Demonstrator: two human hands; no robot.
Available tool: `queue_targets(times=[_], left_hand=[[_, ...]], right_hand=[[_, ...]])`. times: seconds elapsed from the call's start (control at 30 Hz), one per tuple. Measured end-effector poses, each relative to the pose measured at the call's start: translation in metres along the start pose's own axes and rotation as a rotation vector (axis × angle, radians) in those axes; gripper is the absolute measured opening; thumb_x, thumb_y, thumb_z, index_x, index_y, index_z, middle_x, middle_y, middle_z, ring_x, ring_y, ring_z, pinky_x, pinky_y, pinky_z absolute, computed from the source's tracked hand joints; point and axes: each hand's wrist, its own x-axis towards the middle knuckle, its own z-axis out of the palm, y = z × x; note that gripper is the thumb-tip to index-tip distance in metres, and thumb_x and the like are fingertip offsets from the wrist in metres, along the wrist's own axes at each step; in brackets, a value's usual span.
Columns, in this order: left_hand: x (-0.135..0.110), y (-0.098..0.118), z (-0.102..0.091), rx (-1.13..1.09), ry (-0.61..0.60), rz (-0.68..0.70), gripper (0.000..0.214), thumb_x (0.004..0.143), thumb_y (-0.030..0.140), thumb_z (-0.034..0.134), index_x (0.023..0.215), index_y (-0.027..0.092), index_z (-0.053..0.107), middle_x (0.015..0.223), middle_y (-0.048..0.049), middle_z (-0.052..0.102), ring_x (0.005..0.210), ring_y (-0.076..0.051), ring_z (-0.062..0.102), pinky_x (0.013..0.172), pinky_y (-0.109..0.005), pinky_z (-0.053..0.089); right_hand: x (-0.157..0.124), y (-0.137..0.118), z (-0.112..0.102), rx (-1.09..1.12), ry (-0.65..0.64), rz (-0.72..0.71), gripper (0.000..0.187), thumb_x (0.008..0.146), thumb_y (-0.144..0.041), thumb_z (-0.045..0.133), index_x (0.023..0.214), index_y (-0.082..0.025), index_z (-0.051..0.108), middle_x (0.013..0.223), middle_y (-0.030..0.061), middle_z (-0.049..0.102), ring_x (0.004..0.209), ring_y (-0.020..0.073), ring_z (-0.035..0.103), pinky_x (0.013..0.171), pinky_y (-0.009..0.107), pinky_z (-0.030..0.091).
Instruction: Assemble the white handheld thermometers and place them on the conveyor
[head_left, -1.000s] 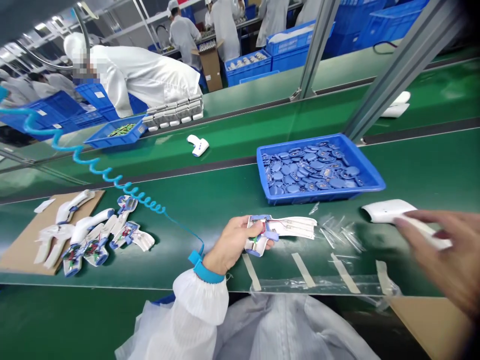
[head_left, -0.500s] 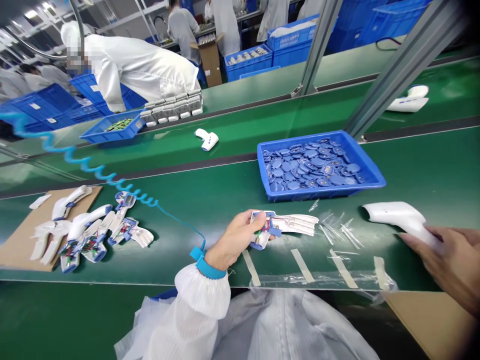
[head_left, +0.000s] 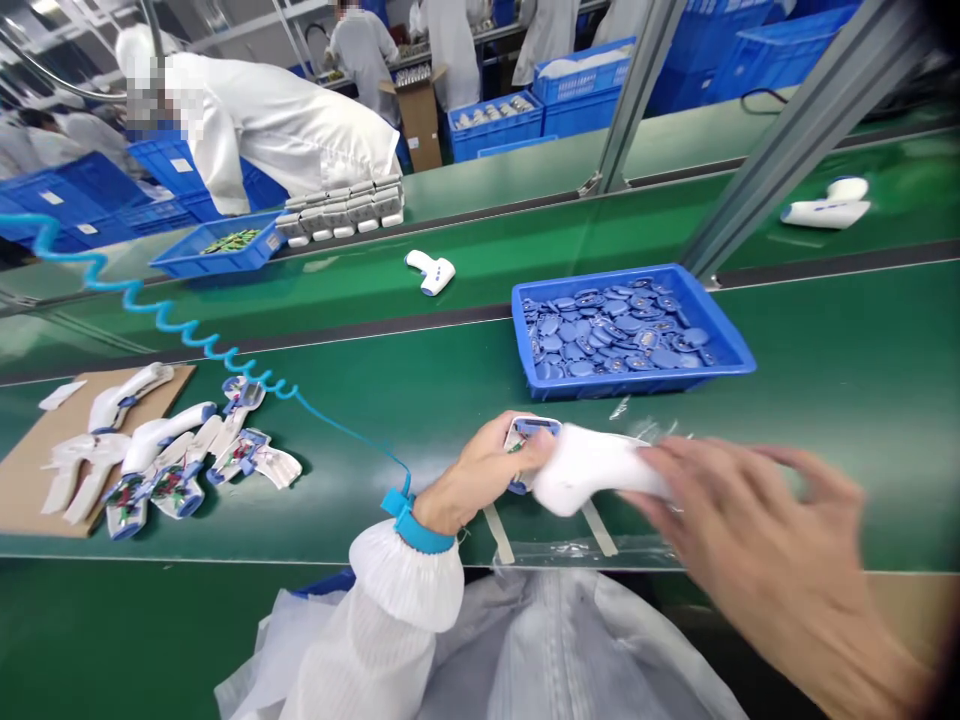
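- White shell half (head_left: pixel 581 470): smooth plastic, bent pistol shape, motion-blurred; in front of the left hand, above the green bench (head_left: pixel 375 400).
- Right hand (head_left: pixel 757 530): fingers clamped on the shell's narrow handle.
- Left hand (head_left: pixel 480 470): gripping wired half (head_left: pixel 535 427), white casing, blue plastic insert; partly hidden. Hands apart from each other; whether halves touch, cannot tell.
- Blue tray (head_left: pixel 637 384): hard plastic, sloped walls, heaped with flat rounded blue parts (head_left: pixel 615 325).
- Tape strips (head_left: pixel 499 533): pale, matte, at bench edge.
- Wristband (head_left: pixel 421 527): teal, coiled cord (head_left: pixel 180 325).
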Motion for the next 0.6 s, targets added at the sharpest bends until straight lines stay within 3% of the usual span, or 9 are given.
queue_targets(times=[0.07, 0.13, 0.2, 0.3, 0.43, 0.5, 0.6], left_hand=[[-0.002, -0.003, -0.001, 0.053, 0.017, 0.041, 0.06, 0.077, 0.057, 0.085, 0.116, 0.014, 0.069, 0.106, -0.0087, 0.07, 0.089, -0.019, 0.063, 0.075, -0.027, 0.048], [-0.004, -0.006, -0.003, 0.099, 0.022, 0.079, 0.054, 0.078, 0.052, 0.084, 0.114, 0.014, 0.069, 0.106, -0.0086, 0.071, 0.093, -0.021, 0.064, 0.079, -0.029, 0.049], [-0.007, -0.008, -0.005, 0.15, 0.002, 0.128, 0.052, 0.083, 0.051, 0.079, 0.119, 0.015, 0.067, 0.112, -0.0091, 0.071, 0.099, -0.022, 0.064, 0.084, -0.03, 0.05], [-0.01, -0.013, -0.006, 0.25, -0.022, 0.189, 0.053, 0.087, 0.049, 0.076, 0.126, 0.017, 0.063, 0.115, -0.0084, 0.07, 0.1, -0.022, 0.063, 0.086, -0.032, 0.049], [-0.01, -0.02, -0.003, 0.176, -0.063, 0.207, 0.041, 0.096, 0.048, 0.064, 0.122, 0.017, 0.065, 0.112, -0.0077, 0.07, 0.101, -0.021, 0.063, 0.088, -0.032, 0.048], [-0.01, -0.021, -0.001, 0.187, -0.02, 0.212, 0.046, 0.093, 0.047, 0.069, 0.128, 0.017, 0.062, 0.12, -0.0083, 0.068, 0.107, -0.023, 0.062, 0.092, -0.033, 0.048], [-0.012, -0.021, -0.001, 0.291, 0.049, 0.179, 0.057, 0.082, 0.047, 0.081, 0.127, 0.018, 0.061, 0.118, -0.007, 0.068, 0.104, -0.023, 0.062, 0.089, -0.033, 0.048]], right_hand=[[0.018, -0.018, 0.016, -0.12, 0.012, -0.161, 0.024, 0.1, -0.033, 0.058, 0.119, -0.022, 0.07, 0.119, 0.0123, 0.073, 0.105, 0.0361, 0.069, 0.097, 0.058, 0.044], [0.032, -0.026, 0.029, -0.102, -0.04, -0.201, 0.032, 0.101, -0.04, 0.057, 0.12, -0.016, 0.068, 0.115, 0.0145, 0.074, 0.101, 0.0345, 0.07, 0.094, 0.055, 0.048], [0.039, -0.025, 0.035, 0.018, -0.163, -0.109, 0.043, 0.099, -0.052, 0.058, 0.119, -0.016, 0.068, 0.104, 0.012, 0.076, 0.087, 0.0311, 0.072, 0.077, 0.047, 0.054], [0.044, -0.021, 0.029, 0.203, -0.366, 0.1, 0.043, 0.091, -0.06, 0.066, 0.112, -0.022, 0.069, 0.087, 0.0038, 0.075, 0.064, 0.0227, 0.069, 0.054, 0.034, 0.048], [0.047, -0.019, 0.012, 0.539, -0.709, 0.264, 0.038, 0.093, -0.061, 0.062, 0.104, -0.024, 0.065, 0.068, -0.0028, 0.066, 0.053, 0.0151, 0.057, 0.046, 0.027, 0.042], [0.048, -0.02, 0.007, 0.646, -0.756, 0.297, 0.039, 0.097, -0.062, 0.055, 0.103, -0.024, 0.064, 0.066, -0.0035, 0.061, 0.053, 0.0136, 0.052, 0.045, 0.026, 0.04], [0.046, -0.022, 0.003, 0.693, -0.702, 0.315, 0.039, 0.098, -0.062, 0.054, 0.109, -0.025, 0.063, 0.072, -0.0029, 0.06, 0.058, 0.0135, 0.05, 0.05, 0.026, 0.041]])
